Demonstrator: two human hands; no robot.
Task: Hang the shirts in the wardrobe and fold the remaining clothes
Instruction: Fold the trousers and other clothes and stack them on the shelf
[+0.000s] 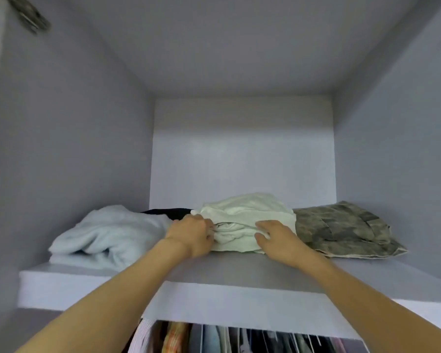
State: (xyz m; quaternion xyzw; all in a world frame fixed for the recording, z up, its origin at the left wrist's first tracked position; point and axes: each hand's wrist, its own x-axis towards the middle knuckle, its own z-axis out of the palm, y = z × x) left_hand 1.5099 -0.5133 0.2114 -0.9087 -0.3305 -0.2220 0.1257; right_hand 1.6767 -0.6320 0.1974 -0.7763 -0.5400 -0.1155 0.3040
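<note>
Both hands up on the wardrobe shelf [214,273]. Left hand [191,235] pressed against the left edge of the folded white stack [250,220], fingers curled into its folds. Right hand [275,238] laid on the stack's near right corner, fingers relaxed and spread. Pale blue garment [105,233] heaped left of it, camouflage garment [341,228] folded right. Hanging shirts [214,337] below the shelf.

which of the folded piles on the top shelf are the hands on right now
The white pile in the middle: the left hand and right hand are on its front. The pale blue pile and camouflage pile sit untouched.
</note>
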